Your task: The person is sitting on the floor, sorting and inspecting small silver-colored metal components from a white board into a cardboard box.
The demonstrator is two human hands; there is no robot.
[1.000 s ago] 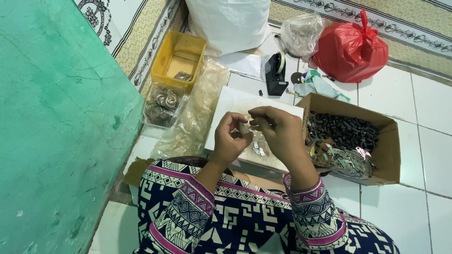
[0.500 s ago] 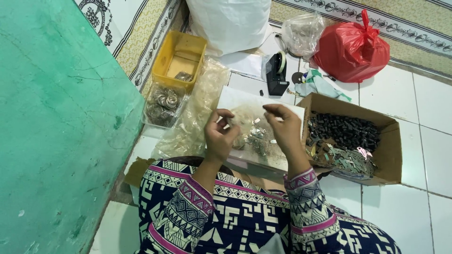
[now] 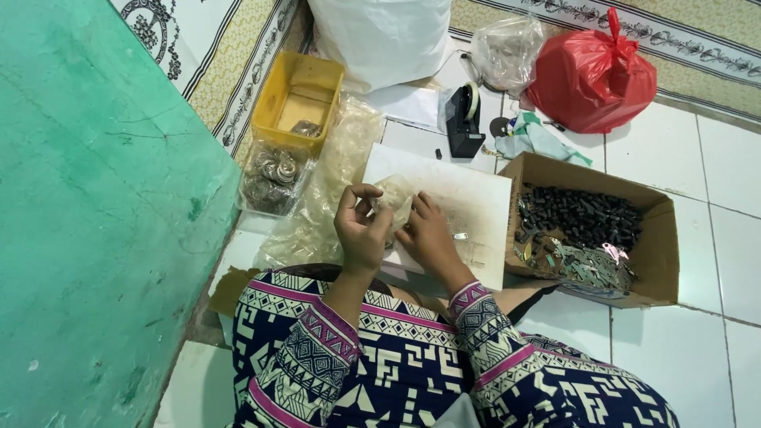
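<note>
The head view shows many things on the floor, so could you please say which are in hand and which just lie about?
In hand:
left hand
right hand
small clear plastic bag
white flat board

Lying about:
yellow plastic tub
black tape dispenser
red tied plastic bag
brown cardboard box

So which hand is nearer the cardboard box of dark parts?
Right. The right hand rests on the white board, the cardboard box just beyond its right edge. The left hand is further left, holding a small clear bag.
</note>
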